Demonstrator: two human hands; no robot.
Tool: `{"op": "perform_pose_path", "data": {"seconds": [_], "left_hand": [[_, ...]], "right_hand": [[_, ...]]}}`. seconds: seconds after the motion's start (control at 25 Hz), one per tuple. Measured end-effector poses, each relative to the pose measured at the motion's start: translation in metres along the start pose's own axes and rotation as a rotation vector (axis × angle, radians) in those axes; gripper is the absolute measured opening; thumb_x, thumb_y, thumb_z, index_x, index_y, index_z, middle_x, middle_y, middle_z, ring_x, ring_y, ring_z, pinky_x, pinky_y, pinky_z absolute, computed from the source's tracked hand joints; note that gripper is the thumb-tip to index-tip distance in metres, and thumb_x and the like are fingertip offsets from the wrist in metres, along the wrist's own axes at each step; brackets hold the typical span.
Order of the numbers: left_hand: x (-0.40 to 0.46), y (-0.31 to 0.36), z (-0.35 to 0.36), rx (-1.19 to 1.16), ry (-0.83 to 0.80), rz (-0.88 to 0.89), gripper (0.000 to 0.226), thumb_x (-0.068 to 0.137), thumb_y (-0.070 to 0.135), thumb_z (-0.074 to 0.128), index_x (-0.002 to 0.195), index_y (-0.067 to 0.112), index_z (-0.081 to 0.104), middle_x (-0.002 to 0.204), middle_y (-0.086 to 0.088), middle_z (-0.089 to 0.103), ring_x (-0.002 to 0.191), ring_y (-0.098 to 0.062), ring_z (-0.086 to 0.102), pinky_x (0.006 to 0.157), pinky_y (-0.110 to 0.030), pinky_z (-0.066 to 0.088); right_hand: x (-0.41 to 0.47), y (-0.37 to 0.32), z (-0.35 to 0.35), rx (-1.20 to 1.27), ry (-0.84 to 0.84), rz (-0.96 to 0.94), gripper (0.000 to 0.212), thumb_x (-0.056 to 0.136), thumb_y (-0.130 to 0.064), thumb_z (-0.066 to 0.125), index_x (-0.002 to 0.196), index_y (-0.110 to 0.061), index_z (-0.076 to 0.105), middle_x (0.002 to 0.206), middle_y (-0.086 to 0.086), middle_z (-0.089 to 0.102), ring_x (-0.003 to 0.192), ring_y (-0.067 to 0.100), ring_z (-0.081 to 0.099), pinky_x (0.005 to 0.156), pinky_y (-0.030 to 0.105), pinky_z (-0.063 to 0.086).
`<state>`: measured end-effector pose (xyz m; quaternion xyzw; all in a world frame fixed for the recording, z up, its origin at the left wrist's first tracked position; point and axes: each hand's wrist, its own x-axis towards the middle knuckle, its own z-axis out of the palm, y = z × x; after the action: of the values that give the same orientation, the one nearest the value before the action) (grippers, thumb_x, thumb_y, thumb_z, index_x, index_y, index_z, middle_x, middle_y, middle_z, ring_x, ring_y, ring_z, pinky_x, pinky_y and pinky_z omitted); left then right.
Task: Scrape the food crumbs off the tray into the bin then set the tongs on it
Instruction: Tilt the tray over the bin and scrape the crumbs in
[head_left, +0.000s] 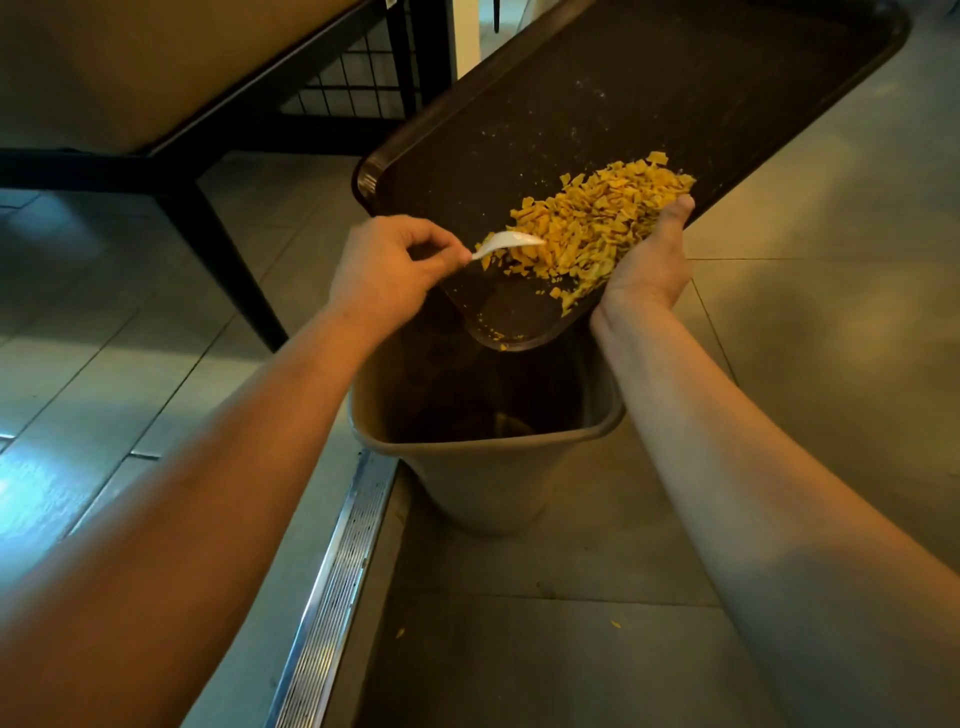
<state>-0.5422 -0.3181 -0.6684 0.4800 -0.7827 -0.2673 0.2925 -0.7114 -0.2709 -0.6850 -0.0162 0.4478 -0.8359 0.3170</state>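
Observation:
A dark brown tray (597, 98) is tilted, with its near corner hanging over an open tan bin (483, 478) on the floor. A heap of yellow crumbs (592, 223) lies near the tray's lower right edge, with a few bits down at the corner. My right hand (649, 260) grips the tray's right rim from below, thumb beside the crumbs. My left hand (384, 270) pinches a white plastic utensil (506, 243) whose tip touches the left side of the heap. No tongs are in view.
A table with black legs (223, 249) stands at the left, with a wire grid panel (353, 73) behind it. A metal floor strip (337, 587) runs down left of the bin. Several crumbs lie on the tiled floor (613, 623) in front of the bin.

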Motion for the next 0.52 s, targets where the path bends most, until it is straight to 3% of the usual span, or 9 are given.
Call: {"op": "perform_pose_path", "data": {"seconds": [0.2, 0.36, 0.44, 0.52], "left_hand": [[-0.001, -0.001, -0.006, 0.123, -0.173, 0.037, 0.009, 0.085, 0.029, 0.064, 0.094, 0.031, 0.065, 0.086, 0.019, 0.054, 0.074, 0.006, 0.048, 0.062, -0.009, 0.032], [0.003, -0.006, -0.01, 0.084, -0.006, 0.004, 0.013, 0.09, 0.026, 0.058, 0.1, 0.03, 0.064, 0.085, 0.012, 0.057, 0.067, 0.0, 0.046, 0.065, -0.015, 0.037], [0.007, -0.007, -0.004, 0.088, 0.059, -0.044, 0.02, 0.094, 0.022, 0.052, 0.11, 0.025, 0.064, 0.103, 0.004, 0.059, 0.084, -0.004, 0.05, 0.077, -0.021, 0.04], [0.006, -0.008, 0.001, 0.087, 0.004, -0.079, 0.022, 0.094, 0.021, 0.051, 0.112, 0.024, 0.063, 0.108, 0.003, 0.057, 0.094, -0.008, 0.051, 0.077, -0.021, 0.039]], "right_hand": [[0.003, 0.001, 0.0, -0.003, 0.002, -0.003, 0.039, 0.096, -0.041, 0.048, 0.11, -0.009, 0.064, 0.105, 0.008, 0.07, 0.099, 0.023, 0.067, 0.09, 0.04, 0.054], [0.004, 0.002, 0.0, -0.001, -0.004, -0.012, 0.037, 0.096, -0.041, 0.048, 0.106, -0.009, 0.066, 0.102, 0.008, 0.071, 0.097, 0.023, 0.067, 0.091, 0.041, 0.054], [0.005, 0.002, 0.0, 0.004, -0.004, -0.008, 0.039, 0.097, -0.041, 0.048, 0.11, -0.008, 0.065, 0.103, 0.009, 0.07, 0.097, 0.024, 0.067, 0.09, 0.04, 0.054], [0.004, 0.003, 0.0, 0.002, 0.0, -0.009, 0.04, 0.097, -0.04, 0.049, 0.111, -0.007, 0.065, 0.104, 0.009, 0.071, 0.098, 0.024, 0.067, 0.09, 0.04, 0.054]]}}
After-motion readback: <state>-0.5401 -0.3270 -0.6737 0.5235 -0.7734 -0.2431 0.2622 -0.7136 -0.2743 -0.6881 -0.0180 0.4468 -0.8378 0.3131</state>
